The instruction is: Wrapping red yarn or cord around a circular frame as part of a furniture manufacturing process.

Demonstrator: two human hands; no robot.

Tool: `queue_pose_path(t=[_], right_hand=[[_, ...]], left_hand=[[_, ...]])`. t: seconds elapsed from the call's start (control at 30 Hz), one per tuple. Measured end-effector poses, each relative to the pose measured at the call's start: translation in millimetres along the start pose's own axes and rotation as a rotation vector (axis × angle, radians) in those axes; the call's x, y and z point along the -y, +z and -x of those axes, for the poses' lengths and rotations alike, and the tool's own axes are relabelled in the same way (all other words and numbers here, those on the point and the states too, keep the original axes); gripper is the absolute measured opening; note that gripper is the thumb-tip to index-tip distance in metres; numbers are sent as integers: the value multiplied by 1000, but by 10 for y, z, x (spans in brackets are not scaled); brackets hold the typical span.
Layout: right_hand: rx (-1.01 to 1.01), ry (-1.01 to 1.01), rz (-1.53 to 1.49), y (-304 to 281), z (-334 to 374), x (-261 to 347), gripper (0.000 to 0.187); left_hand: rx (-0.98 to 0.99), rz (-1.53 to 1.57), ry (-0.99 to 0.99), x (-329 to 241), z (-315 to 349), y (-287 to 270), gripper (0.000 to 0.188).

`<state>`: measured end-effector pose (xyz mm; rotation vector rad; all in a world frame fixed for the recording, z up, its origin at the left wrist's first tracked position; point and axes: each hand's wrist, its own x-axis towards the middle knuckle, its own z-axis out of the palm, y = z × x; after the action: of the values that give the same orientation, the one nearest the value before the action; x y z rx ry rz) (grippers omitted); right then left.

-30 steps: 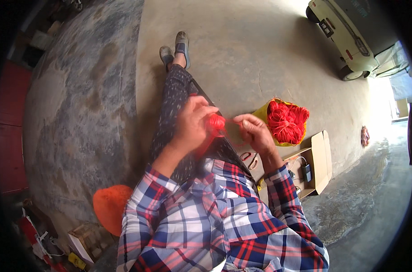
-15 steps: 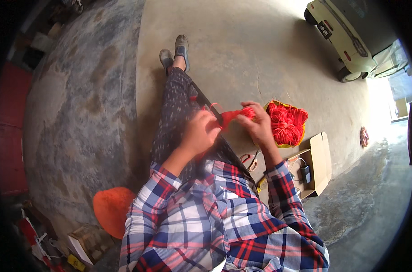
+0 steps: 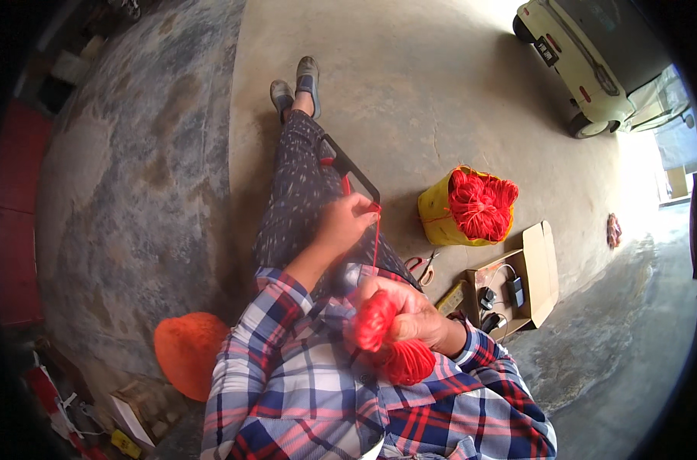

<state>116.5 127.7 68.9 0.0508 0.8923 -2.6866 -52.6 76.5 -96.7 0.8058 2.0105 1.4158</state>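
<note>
My right hand (image 3: 425, 316) is closed around the middle of a bundle of red string (image 3: 408, 363), close to my shirt front. The bundle bulges out on both sides of the grip, and its upper end is blurred. A thin red strand (image 3: 377, 244) runs up from it to my left hand (image 3: 346, 225), whose fingers pinch the string at the corner of a dark frame (image 3: 352, 167). That frame lies across my legs, with some red string on it. Its lower part is mostly hidden by my hand and clothes.
A yellow container (image 3: 436, 211) heaped with red string bundles (image 3: 483, 203) stands at the right. Nearer lie scissors (image 3: 424, 270) and an open cardboard box (image 3: 544, 268) with a black adapter and cables. An orange rounded thing (image 3: 187, 354) is at left; a car (image 3: 586, 61) stands far right.
My right hand has moved down toward my chest with the red bundle, drawing the strand out long. My left hand stays near the frame's corner. The yellow container is no longer covered by my right hand.
</note>
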Motion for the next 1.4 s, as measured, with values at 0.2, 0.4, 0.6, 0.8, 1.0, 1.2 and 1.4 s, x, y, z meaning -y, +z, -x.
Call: queue_pose_path(t=[0.2, 0.4, 0.6, 0.8, 1.0, 1.2, 1.4], right_hand=[[84, -122, -299, -100, 7, 17, 50], [-180, -511, 831, -483, 215, 658, 36], [-524, -252, 1882, -1545, -348, 494, 30], [-682, -332, 1265, -1769, -634, 138, 34], [-588, -640, 1431, -1529, -617, 260, 30], [-602, -787, -25, -1911, -89, 692, 24], [-692, -546, 49, -1723, 635, 444, 34]], left_hand=[[-255, -208, 136, -331, 69, 29, 20], [-101, 447, -191, -451, -96, -175, 16], [128, 464, -691, -186, -271, -197, 26], [-84, 479, -475, -235, -317, -246, 19], [-65, 949, -519, -757, -252, -235, 18], [51, 730, -513, -546, -229, -186, 27], [151, 716, -668, -368, -258, -195, 37]])
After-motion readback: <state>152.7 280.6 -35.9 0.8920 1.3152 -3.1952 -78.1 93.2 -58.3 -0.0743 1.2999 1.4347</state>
